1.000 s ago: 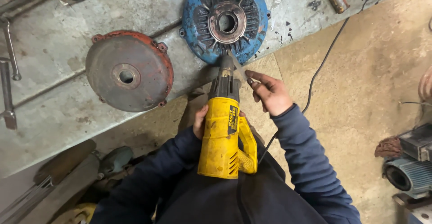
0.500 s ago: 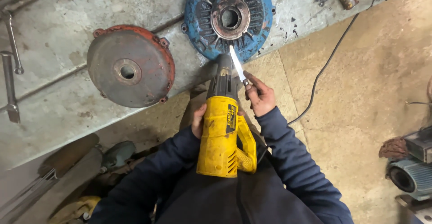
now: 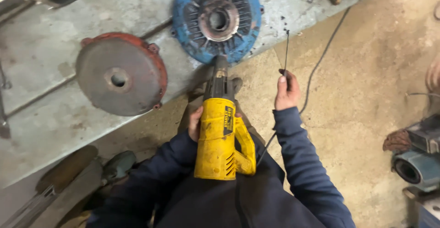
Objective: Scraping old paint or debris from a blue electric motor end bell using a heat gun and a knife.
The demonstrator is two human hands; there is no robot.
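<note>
While your left hand [image 3: 196, 123] grips the yellow power drill [image 3: 220, 136], your right hand [image 3: 286, 92] pinches a thin dark drill bit [image 3: 286, 49] upright.

Your drill rests on your lap, its dark nose just beside the blue motor end cover [image 3: 217, 19] on the grey slab [image 3: 55, 113]. A red round cover [image 3: 120, 73] lies to its left; a black cable [image 3: 321, 58] trails across the floor.

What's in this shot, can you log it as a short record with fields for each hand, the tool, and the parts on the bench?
left hand: left hand grips the body of the yellow power tool
right hand: right hand holds a thin dark rod upright, apart from the tool
tool nose: points at the blue round cover
bench: grey metal bench also carries a red-rimmed round cover
floor: black cable runs across it
</note>
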